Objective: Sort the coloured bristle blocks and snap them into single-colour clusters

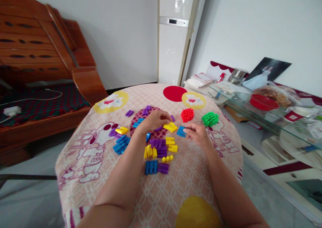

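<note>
My left hand (158, 118) is closed, its fingertips on a yellow plastic connecting piece (170, 126). Close by on the right, my right hand (197, 132) pinches a blue plastic connecting piece (181, 131); the two pieces are apart. Nearer to me lie joined purple pieces (161, 148), yellow pieces (171, 144) and blue pieces (151, 167). A blue cluster (121, 144) lies left of my left forearm, which hides part of the pile. Beyond my right hand are a red knobby cluster (187, 115) and a green knobby cluster (210, 118).
Everything lies on a round table with a patterned cloth (191, 177). To the right stands a glass-topped cabinet (284, 122) bearing a red bowl (264, 102), papers and bags. A wooden bench (37, 117) is at the left, and a tall white appliance (173, 50) stands behind.
</note>
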`<state>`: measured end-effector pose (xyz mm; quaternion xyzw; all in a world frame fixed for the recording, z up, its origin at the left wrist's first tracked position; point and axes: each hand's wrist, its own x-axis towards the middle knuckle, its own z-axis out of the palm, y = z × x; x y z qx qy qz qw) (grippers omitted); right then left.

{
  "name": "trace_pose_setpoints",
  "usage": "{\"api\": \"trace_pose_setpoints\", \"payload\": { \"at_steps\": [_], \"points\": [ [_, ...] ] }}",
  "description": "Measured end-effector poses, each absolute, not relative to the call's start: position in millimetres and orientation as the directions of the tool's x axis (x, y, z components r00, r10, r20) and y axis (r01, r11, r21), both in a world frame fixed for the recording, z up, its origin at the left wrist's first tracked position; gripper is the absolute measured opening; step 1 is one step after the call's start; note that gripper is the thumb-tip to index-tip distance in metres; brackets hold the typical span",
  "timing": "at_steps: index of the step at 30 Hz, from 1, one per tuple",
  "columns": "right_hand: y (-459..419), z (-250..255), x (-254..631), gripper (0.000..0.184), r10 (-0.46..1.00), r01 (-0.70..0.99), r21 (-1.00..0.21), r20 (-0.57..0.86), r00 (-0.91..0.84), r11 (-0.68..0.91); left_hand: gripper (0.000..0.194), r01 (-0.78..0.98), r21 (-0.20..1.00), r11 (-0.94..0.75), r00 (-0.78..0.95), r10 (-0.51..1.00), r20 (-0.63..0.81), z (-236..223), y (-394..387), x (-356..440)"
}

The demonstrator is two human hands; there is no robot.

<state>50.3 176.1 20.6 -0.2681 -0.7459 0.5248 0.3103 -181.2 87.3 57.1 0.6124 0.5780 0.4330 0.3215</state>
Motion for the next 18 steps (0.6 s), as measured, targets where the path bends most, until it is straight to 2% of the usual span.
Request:
{"api": "trace_pose_setpoints", "payload": {
  "at_steps": [5,9,12,15,18],
  "points": [
    [173.0,23.1,52.6,0.032,0.672,0.076,-0.957,0.140,-0.727,0.281,0.028,0.317,0.943,-0.105,-0.171,0.971,0.166,62.7,81.9,-189.4],
    [167.9,23.8,50.3,0.035,0.664,0.052,-0.951,0.172,-0.728,0.303,0.026,0.309,0.938,-0.159,-0.101,0.975,0.198,64.7,88.3,-168.0],
    [167.4,24.2,50.1,0.039,0.691,0.066,-0.949,0.176,-0.701,0.309,0.021,0.369,0.904,-0.215,-0.057,0.966,0.253,62.9,96.3,-146.1],
    [170.6,24.7,52.5,0.038,0.720,0.069,-0.945,0.195,-0.666,0.320,0.016,0.468,0.847,-0.253,-0.087,0.940,0.329,59.4,102.6,-130.6],
    [178.6,25.3,58.9,0.036,0.797,0.072,-0.932,0.261,-0.545,0.355,0.015,0.478,0.830,-0.289,-0.099,0.921,0.378,57.2,105.3,-125.7]
  ]
}}
